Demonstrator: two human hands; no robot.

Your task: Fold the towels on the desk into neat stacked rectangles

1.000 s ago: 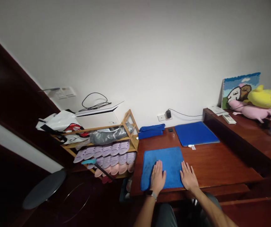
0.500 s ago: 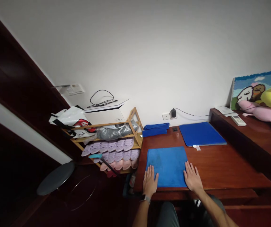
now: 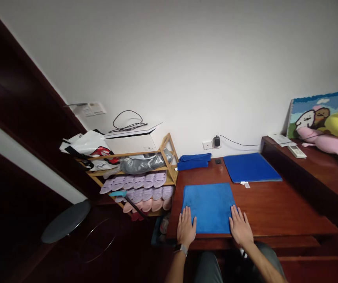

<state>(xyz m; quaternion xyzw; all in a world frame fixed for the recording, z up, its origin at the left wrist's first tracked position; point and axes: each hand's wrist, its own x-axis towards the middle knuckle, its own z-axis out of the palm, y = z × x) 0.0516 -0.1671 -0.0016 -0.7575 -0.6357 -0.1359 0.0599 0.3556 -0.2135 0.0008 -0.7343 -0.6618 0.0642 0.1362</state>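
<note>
A light-blue cloth [image 3: 208,208] lies flat and squarish on the wooden table [image 3: 277,210], near its front edge. My left hand [image 3: 186,228] rests flat on the cloth's near left corner, fingers stretched out, with a watch on the wrist. At the near right corner lies my right hand [image 3: 241,228], palm down and fingers extended, on the cloth's edge. Behind, to the right, is a darker blue folded cloth [image 3: 251,167] with a white tag. Another dark blue cloth [image 3: 194,161], folded narrow, sits at the back left by the wall.
Left of the table stands a wooden rack [image 3: 169,157] with rows of slippers [image 3: 139,181] and a white box [image 3: 133,141] on top. A round stool [image 3: 65,222] is farther left. On the right, a higher surface carries a remote [image 3: 297,151] and a pink plush toy [image 3: 327,143].
Both hands stay flat at the cloth's near corners, with barely any shift. The view has moved slightly; the cloths look unchanged.
</note>
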